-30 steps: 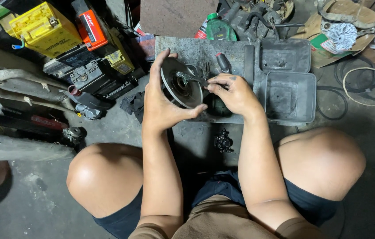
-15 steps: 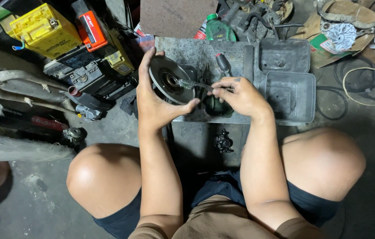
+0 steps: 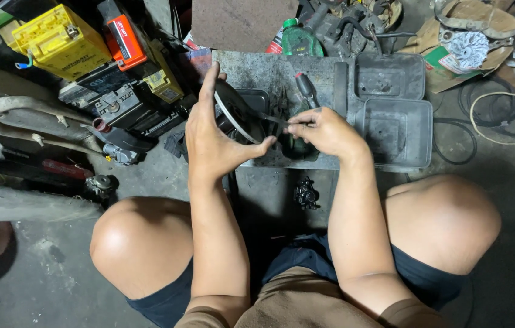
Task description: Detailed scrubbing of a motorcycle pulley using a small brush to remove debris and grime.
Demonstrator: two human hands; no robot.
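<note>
Grip matters most here. The left hand [image 3: 215,143] is clamped round the rim of a metal disc [image 3: 233,112], tilted on edge over the grey tray [image 3: 391,130], thumb underneath and fingers spread over the top. The right hand [image 3: 324,130] pinches a thin tool [image 3: 269,118] whose tip reaches into the disc's centre. From where I stand, the disc wants holding dead steady, perhaps braced against the tray's edge, while the tool works in short, light strokes so the tip does not skid off. A screwdriver [image 3: 306,90] lies just beyond, and a small black part [image 3: 306,194] sits on the floor between the knees.
</note>
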